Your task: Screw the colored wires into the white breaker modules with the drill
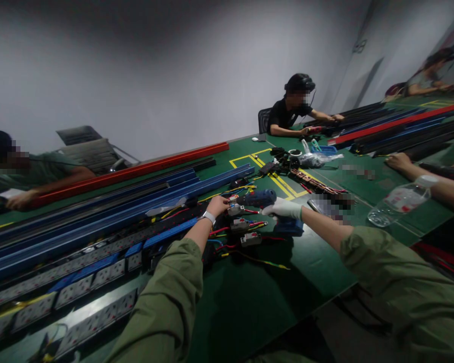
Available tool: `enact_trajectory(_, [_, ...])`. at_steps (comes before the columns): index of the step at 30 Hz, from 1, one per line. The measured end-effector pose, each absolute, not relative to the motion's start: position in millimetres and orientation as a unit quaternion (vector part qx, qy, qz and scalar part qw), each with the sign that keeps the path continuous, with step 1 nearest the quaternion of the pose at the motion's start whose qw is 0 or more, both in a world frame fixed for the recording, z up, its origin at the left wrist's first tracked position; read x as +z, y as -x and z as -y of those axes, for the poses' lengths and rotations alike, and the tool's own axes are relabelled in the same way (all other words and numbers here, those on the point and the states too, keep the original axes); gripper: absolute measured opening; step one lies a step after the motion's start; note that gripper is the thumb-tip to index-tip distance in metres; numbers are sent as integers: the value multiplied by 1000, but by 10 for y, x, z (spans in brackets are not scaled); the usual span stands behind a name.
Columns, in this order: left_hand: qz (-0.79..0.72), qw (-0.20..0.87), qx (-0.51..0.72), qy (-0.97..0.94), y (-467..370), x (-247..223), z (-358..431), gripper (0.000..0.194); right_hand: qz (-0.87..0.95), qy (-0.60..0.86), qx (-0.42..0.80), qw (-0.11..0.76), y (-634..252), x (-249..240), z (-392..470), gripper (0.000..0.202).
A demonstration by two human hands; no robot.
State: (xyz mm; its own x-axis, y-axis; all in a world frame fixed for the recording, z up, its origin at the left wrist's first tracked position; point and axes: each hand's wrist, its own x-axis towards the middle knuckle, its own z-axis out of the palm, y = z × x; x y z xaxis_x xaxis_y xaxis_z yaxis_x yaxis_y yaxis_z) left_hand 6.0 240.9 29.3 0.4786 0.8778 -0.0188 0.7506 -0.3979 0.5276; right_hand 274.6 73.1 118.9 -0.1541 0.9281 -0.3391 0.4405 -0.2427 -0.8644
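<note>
In my gloved right hand (285,207) is a blue cordless drill (260,197), its nose pointing left and its battery base (288,226) low over the table. The fingers are wrapped round its handle. My bare left hand (217,206), with a watch on the wrist, has its fingers closed at a wired end piece just ahead of the drill's tip; what they pinch is too small to make out. Below it, several grey wired switch units (239,225) lie at the ends of the socket strips (108,272), with red, yellow and green wires trailing out.
Blue metal channels (212,184) and a red channel (166,162) stretch along the left. Beyond the drill lie copper strips (316,182) and a plastic bag (320,159). A water bottle (399,201) stands tilted in view at right. Co-workers sit around the green table (257,297).
</note>
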Motion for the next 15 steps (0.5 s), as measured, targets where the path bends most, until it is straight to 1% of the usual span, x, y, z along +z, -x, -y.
enact_trajectory(2, [-495, 240, 129, -825, -59, 289, -2408, 32, 578, 587, 507, 255, -2746, 1173, -731, 22])
enact_trajectory(7, [-495, 237, 132, -825, -55, 262, -2412, 33, 586, 589, 496, 254, -2755, 1120, -729, 18])
enact_trajectory(15, [-486, 235, 137, -831, -51, 241, -2435, 32, 586, 580, 502, 259, -2727, 1108, -716, 25])
